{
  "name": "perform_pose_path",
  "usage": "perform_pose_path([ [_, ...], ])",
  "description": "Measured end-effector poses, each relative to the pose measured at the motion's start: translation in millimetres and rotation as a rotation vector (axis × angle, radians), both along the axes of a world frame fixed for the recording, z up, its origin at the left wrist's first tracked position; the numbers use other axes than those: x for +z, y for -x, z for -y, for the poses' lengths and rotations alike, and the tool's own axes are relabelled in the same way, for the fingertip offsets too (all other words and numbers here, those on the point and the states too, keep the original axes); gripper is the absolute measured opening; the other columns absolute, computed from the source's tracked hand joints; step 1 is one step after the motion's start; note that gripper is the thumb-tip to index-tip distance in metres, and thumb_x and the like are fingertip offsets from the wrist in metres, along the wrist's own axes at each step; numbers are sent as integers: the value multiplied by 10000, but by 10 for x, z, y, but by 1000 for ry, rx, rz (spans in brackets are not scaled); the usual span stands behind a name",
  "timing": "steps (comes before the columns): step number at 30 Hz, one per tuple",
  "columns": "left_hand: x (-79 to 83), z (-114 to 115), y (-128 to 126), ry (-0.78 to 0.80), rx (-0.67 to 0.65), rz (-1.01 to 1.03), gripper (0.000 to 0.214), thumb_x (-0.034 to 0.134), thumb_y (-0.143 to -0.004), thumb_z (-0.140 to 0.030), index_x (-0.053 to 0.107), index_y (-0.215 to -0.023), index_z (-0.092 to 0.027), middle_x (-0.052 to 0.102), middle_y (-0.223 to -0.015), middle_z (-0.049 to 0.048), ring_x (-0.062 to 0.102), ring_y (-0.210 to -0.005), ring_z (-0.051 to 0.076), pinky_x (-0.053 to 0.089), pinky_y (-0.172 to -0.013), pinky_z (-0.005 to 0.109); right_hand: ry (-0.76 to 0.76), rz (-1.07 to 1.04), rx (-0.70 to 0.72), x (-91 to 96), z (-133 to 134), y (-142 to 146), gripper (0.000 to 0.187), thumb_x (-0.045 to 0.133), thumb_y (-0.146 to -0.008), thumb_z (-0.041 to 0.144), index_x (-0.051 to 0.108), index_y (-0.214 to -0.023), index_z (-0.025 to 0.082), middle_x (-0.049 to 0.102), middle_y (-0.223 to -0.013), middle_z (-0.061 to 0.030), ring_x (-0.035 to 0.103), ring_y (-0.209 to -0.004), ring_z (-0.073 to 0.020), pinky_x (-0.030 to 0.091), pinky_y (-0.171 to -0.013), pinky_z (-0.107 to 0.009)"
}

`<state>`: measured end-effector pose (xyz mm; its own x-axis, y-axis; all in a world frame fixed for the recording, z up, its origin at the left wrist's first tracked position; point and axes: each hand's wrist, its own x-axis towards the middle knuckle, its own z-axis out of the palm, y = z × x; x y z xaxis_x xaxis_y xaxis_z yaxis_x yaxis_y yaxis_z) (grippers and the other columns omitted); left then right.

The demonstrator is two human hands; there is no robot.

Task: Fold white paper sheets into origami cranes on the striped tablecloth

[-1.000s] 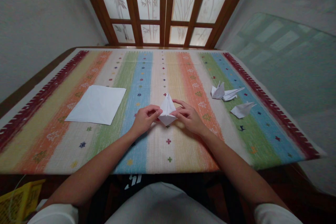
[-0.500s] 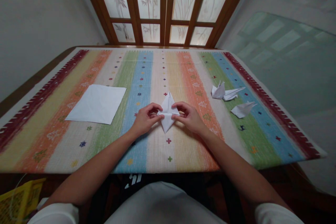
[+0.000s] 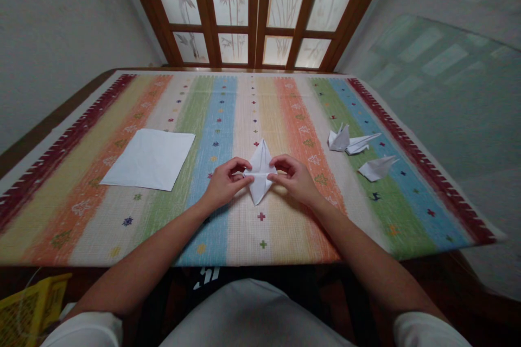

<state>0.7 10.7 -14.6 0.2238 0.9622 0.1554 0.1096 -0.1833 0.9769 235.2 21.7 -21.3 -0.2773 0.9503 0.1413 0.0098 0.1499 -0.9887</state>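
A folded sheet of white origami paper (image 3: 261, 165) lies between my hands near the front of the table, shaped like a long diamond with a crease across its middle. My left hand (image 3: 228, 181) pinches its left corner between thumb and fingers. On the opposite side, my right hand (image 3: 295, 178) grips the right corner the same way, thumb near the crosswise crease. The fingers cover both side corners, while the upper and lower points stay visible.
A stack of white square paper (image 3: 148, 158) lies to the left. Folded paper cranes (image 3: 376, 168) rest on the right. The striped tablecloth (image 3: 171, 227) covers the table. A yellow plastic basket (image 3: 30, 309) stands below at the lower left, and wooden doors (image 3: 257, 11) are behind the table.
My right hand's fingers have shifted slightly along the paper's right side. The fold across the paper's middle looks narrower. My left hand has barely moved.
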Motion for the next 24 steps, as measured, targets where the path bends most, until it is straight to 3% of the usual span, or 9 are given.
perform_pose_path([
  [7, -2, -1, -11, -4, 12, -15, 214, 786, -849, -333, 676, -953, -182, 674, -957, 42, 608, -788, 144, 493, -656, 231, -50, 40, -17, 23, 4, -4, 239, 805, -855, 411, 720, -998, 240, 722, -1036, -58, 692, -919, -204, 610, -798, -348],
  [14, -17, -10, -12, -9, 51, 5, 220, 799, -835, -317, 647, -924, -184, 636, -911, 21, 576, -763, 133, 465, -636, 216, 117, -94, 74, 1, 14, 45, 426, 870, -777, 389, 625, -1110, 281, 706, -993, -9, 692, -842, -169, 598, -723, -300],
  [18, -3, 0, -18, 2, 24, 12, 239, 815, -817, -305, 645, -936, -187, 629, -935, 21, 582, -773, 131, 467, -630, 209, 117, -82, 62, 6, 13, 50, 378, 864, -780, 405, 577, -983, 268, 654, -853, 30, 645, -741, -146, 550, -656, -267],
  [24, -16, -2, -21, 15, 9, 13, 258, 828, -799, -295, 637, -932, -182, 627, -956, 18, 581, -756, 111, 464, -602, 186, 2, 43, 6, 39, -6, 27, 230, 804, -836, 387, 642, -841, 224, 603, -768, 25, 561, -659, -127, 487, -616, -263],
])
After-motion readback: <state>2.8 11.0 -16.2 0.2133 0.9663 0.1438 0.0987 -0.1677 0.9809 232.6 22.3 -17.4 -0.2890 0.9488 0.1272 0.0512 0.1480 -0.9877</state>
